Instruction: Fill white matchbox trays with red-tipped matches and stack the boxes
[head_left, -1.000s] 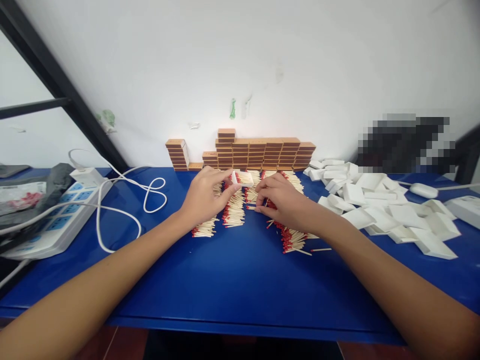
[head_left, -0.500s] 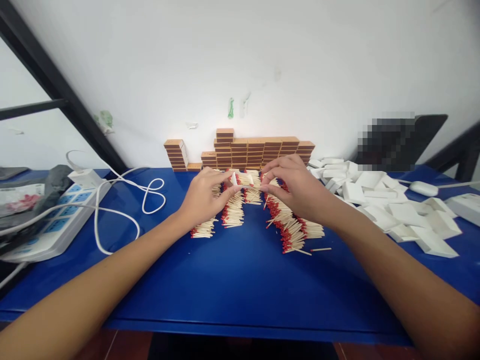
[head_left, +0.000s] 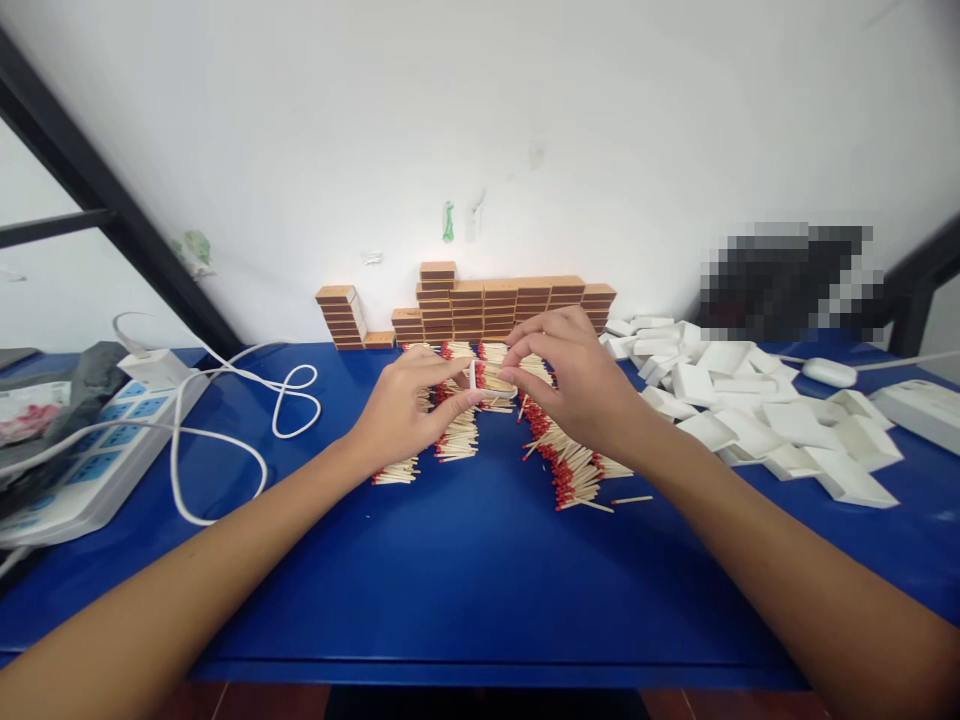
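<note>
My left hand [head_left: 409, 405] pinches the left end of a small white matchbox tray [head_left: 495, 394] between thumb and fingers, above the table. Matches with red heads lie inside this tray. At its right end is my right hand [head_left: 559, 365], its thumb and curled fingertips drawn close together over the matches; what is between them is too small to tell. Below and behind both hands lie rows of loose matches [head_left: 459, 437], partly hidden by the left hand. Another heap of matches [head_left: 574, 465] spreads under the right hand, and a single match [head_left: 632, 499] lies apart.
Stacked brown matchboxes [head_left: 469, 312] line the wall, with a separate stack [head_left: 341, 315] to their left. Many empty white trays [head_left: 795, 425] are heaped at right beside a white mouse [head_left: 829, 373]. A power strip [head_left: 112, 450] and looping white cable [head_left: 180, 450] occupy the left of the blue table [head_left: 450, 570].
The white tray has tipped, its near side now facing me more. My right fingertips have come closer together at its right end. The whole view has shifted slightly.
</note>
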